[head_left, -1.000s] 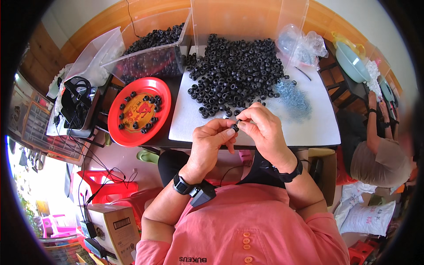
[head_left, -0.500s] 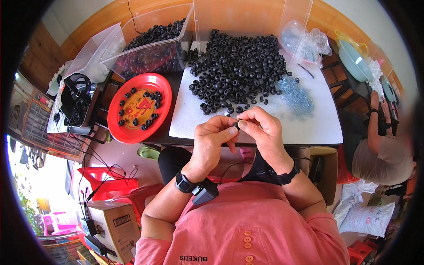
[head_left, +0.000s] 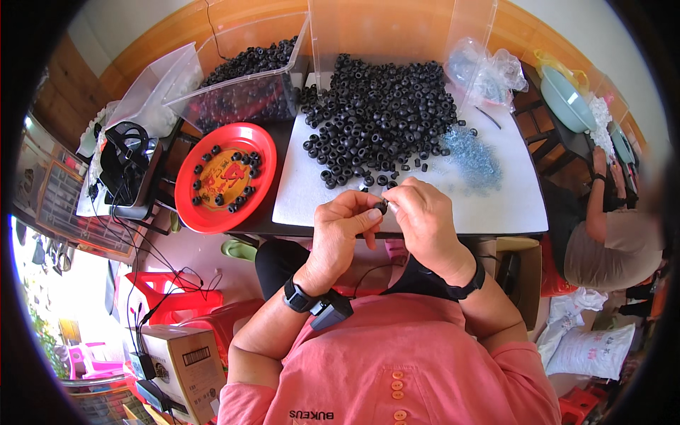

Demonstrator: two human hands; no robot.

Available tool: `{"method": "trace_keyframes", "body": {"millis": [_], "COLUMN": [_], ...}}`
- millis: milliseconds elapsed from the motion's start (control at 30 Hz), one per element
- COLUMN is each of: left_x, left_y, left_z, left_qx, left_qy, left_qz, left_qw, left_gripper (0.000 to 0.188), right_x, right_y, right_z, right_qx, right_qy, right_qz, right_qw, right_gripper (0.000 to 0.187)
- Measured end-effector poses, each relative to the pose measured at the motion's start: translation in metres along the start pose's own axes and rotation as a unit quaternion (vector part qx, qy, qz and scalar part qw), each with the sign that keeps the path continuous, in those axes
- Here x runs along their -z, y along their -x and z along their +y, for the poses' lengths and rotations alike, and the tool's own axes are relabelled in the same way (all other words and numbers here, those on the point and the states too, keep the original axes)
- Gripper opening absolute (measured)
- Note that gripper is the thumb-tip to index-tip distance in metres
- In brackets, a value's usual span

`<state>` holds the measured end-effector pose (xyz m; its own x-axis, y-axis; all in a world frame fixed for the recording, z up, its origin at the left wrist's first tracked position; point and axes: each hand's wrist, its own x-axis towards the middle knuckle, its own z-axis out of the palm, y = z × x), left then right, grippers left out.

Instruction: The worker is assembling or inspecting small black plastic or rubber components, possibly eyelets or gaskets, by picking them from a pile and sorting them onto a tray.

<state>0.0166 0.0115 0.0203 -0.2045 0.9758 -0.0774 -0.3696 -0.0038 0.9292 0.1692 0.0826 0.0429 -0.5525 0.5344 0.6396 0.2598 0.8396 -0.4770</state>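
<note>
Both hands meet just over the near edge of the counter (head_left: pixel 496 205); the left hand (head_left: pixel 343 227) and right hand (head_left: pixel 423 219) pinch one small black ring (head_left: pixel 382 207) between their fingertips, closed on it together; against the frames a moment ago they have barely shifted, so the fitting seems to be going on in place; whether anything sits inside the ring is hidden by the fingers. Beyond lies the heap of black rings (head_left: pixel 379 120); left of it the red plate (head_left: pixel 225 177); farther back the clear bin (head_left: pixel 244 92), its contents hard to read.
</note>
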Motion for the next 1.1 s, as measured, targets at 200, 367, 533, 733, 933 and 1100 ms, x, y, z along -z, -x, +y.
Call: {"method": "trace_keyframes", "body": {"millis": [200,367,533,733,933,1100], "left_x": [-0.001,-0.004,-0.008,-0.006,-0.007,-0.005], "left_y": [0.001,0.002,0.005,0.006,0.007,0.007], "left_z": [-0.002,-0.010,-0.013,0.001,-0.003,0.002], "left_qx": [-0.005,-0.016,-0.069,-0.002,-0.003,-0.003], "left_qy": [-0.005,-0.012,-0.087,-0.025,0.026,0.047], "left_qz": [0.001,0.008,0.016,-0.002,0.026,0.015], "left_qw": [1.000,1.000,0.994,1.000,0.999,0.999], "left_gripper": [0.013,0.014,0.014,0.015,0.015,0.016], "right_x": [-0.008,-0.006,-0.006,-0.008,-0.016,-0.015], "right_y": [0.004,0.007,0.009,0.013,0.011,0.017], "right_z": [0.006,0.004,0.002,0.008,-0.003,-0.006], "right_qx": [-0.005,-0.004,0.010,0.001,0.033,0.003], "right_qy": [-0.014,0.003,0.081,-0.038,0.047,-0.024], "right_qz": [0.006,0.007,-0.004,0.028,0.066,0.037], "right_qw": [1.000,1.000,0.997,0.999,0.996,0.999], "right_gripper": [0.014,0.014,0.017,0.020,0.022,0.026]}}
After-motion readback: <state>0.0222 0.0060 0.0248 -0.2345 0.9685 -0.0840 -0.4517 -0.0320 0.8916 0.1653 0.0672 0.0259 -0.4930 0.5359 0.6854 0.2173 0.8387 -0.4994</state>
